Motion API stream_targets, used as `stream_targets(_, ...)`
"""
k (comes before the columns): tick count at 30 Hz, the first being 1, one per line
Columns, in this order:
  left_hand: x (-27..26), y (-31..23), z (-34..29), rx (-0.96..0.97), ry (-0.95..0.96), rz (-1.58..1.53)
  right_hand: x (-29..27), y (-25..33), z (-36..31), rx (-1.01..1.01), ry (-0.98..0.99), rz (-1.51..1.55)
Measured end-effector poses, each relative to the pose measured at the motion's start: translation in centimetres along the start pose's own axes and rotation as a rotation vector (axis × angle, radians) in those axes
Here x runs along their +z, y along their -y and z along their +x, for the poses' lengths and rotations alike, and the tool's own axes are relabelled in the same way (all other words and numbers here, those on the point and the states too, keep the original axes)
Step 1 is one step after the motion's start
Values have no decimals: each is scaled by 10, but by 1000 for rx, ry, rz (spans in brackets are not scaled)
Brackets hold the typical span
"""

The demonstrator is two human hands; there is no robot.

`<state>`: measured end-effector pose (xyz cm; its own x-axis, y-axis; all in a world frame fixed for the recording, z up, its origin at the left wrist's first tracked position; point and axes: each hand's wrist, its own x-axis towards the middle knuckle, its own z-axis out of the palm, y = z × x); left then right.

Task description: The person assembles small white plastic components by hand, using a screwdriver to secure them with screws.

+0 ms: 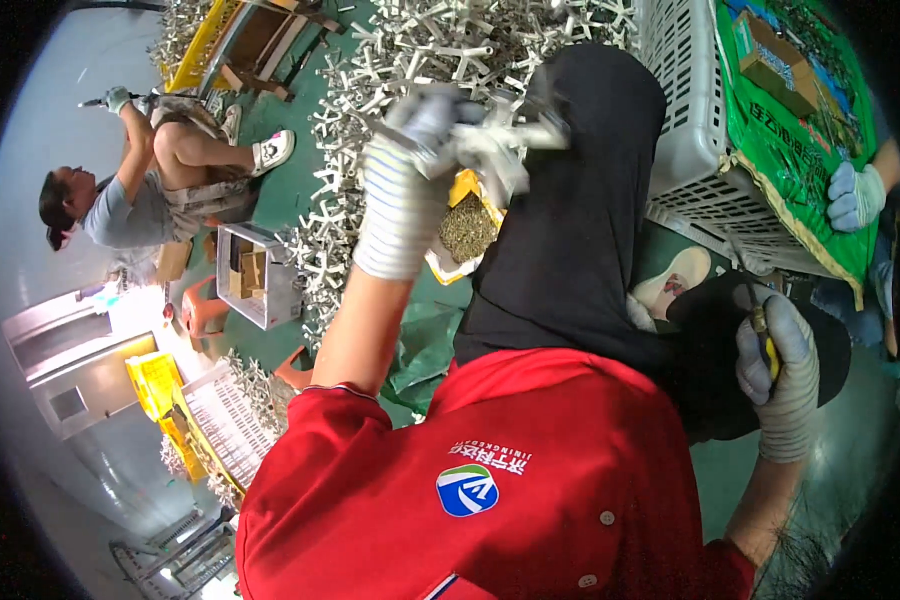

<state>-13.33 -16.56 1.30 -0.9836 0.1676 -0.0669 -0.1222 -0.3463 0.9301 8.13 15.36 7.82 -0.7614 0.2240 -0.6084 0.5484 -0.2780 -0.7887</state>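
With the left hand (420, 135), in a striped glove, curls fingers around pale branched metal pieces (505, 150), held up before the dark-trousered leg (570, 235); cannot tell through the blur whether one or several. With the right hand (788, 345), gloved likewise and out to the side, wraps fingers around one tool with a yellow handle (772, 357).

Beyond the left hand, see one wide heap of similar pieces (420, 60), too many to count; just beside that hand, one yellow-and-white container (463, 187) of small grains (467, 235). At upper right, find one white slatted crate (685, 95), one green sack (810, 205) draped over it, one cardboard box (776, 66) on top. Count two co-workers: one seated person (125, 212) at upper left, one gloved hand (854, 198) resting on the sack.
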Motion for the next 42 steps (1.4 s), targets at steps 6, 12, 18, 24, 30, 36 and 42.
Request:
stream_targets(6,-152,26,101,-99,-290,-394,4,-17,-6,17,-34,-5)
stream_targets(12,-259,40,135,-7,-468,-303,-3,-24,-16,-30,19,39)
stream_targets(18,-150,91,58,-195,-103,10,-64,-60,-44,-336,-296,170)
stream_targets(24,16,47,35,513,300,878,-124,-73,-75,-599,-1146,-552)
stream_targets(30,89,41,32,884,619,1332,-210,-213,-39,-190,-1211,-476)
stream_targets(36,120,56,31,888,724,1380,-240,-473,-68,73,-1254,619)
stream_targets(42,130,36,12,865,703,1523,-184,-571,-59,401,-1310,673)
